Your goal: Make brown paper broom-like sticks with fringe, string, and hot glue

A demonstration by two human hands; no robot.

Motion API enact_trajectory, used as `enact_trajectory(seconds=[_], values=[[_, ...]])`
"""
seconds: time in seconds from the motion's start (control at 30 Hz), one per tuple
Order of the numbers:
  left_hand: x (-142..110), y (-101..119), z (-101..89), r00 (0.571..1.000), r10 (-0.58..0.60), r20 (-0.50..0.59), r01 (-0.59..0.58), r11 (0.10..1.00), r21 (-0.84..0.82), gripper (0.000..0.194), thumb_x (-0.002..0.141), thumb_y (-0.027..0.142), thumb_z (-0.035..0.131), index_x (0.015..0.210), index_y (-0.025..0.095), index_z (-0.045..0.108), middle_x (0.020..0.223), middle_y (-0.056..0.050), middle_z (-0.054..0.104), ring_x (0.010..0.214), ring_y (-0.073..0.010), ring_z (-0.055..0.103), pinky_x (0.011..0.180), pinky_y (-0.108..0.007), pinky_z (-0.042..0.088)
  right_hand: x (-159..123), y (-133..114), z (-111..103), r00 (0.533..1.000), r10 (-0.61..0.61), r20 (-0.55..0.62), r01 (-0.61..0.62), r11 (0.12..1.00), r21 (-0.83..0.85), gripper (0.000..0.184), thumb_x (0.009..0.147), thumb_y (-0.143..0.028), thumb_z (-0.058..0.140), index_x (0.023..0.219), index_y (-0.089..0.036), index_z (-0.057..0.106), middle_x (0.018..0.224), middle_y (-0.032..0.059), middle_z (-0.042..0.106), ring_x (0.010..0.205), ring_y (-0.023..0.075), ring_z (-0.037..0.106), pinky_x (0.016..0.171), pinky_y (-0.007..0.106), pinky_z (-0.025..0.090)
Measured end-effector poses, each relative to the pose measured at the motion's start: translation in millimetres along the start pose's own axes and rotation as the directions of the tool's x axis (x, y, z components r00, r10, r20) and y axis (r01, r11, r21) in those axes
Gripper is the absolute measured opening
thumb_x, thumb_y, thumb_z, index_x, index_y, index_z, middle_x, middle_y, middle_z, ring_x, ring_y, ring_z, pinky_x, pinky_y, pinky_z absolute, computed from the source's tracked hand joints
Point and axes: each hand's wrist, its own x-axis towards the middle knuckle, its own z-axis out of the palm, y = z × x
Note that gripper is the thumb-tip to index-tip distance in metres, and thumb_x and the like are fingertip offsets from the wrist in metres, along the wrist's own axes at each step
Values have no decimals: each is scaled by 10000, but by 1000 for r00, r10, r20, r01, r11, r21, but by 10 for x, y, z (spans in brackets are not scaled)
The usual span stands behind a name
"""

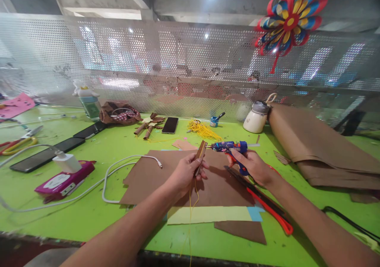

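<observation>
My left hand [188, 171] is closed on a narrow folded strip of brown paper [201, 155], held tilted above the table. Yellow string [190, 211] hangs down from below that hand. In my right hand [255, 167] is a blue glue gun [230, 146] with an orange-red trigger, its nozzle pointing left and at or very near the strip's upper part. Beneath both hands lies a large sheet of brown paper [166, 184]. A tool with red handles [274, 211] lies under my right wrist, partly hidden.
A pink power strip [67, 182] with a white charger [67, 163] and a white cable [104, 187] lies left. Toward the back are a phone [170, 125], rolled brown paper pieces [149, 129], a yellow string bundle [202, 130] and a white jug [255, 118]. Brown paper [320, 140] is stacked right.
</observation>
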Motion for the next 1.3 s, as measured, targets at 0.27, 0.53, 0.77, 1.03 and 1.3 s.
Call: enact_trajectory(seconds=[0.27, 0.53, 0.77, 1.03, 1.3], values=[[2, 2, 9, 1000, -6, -15, 6, 1000, -6, 108, 862, 219, 528, 901, 120, 540, 768, -45, 614, 469, -57, 543, 403, -158, 309, -20, -11, -16, 1000, 5, 9, -5, 996, -84, 461, 884, -562, 455, 676, -184, 616, 806, 74, 629, 858, 221, 565, 806, 330, 442], [11, -6, 0, 1000, -1, -5, 1, 1000, -3, 95, 858, 215, 531, 831, 124, 524, 775, -53, 623, 469, -56, 541, 403, -159, 312, -5, 16, -5, 1000, -4, -8, 4, 1000, -23, 414, 901, -512, 462, 687, -182, 592, 746, 43, 587, 746, 176, 545, 759, 302, 431], [11, -19, 1, 1000, 6, 13, -6, 1000, -5, 122, 844, 237, 563, 843, 117, 542, 774, -60, 628, 474, -60, 545, 407, -158, 308, 19, 39, -18, 999, -13, -29, 15, 998, 55, 384, 899, -496, 476, 720, -175, 587, 726, 32, 559, 711, 163, 532, 744, 298, 442], [8, 0, -4, 1000, -25, -12, 24, 999, -25, 165, 828, 278, 602, 867, 124, 560, 764, -53, 633, 472, -59, 545, 398, -149, 319, -15, -12, -12, 1000, 9, 1, -9, 999, -47, 436, 886, -537, 473, 692, -176, 625, 750, 48, 606, 733, 175, 549, 725, 292, 440], [7, 17, 1, 999, -45, -22, 44, 999, -16, 128, 865, 227, 549, 922, 113, 559, 760, -50, 628, 460, -52, 539, 398, -139, 326, -47, -73, -12, 996, 67, 62, -61, 993, -97, 481, 889, -560, 449, 691, -160, 628, 698, 33, 584, 636, 134, 489, 582, 255, 383]])
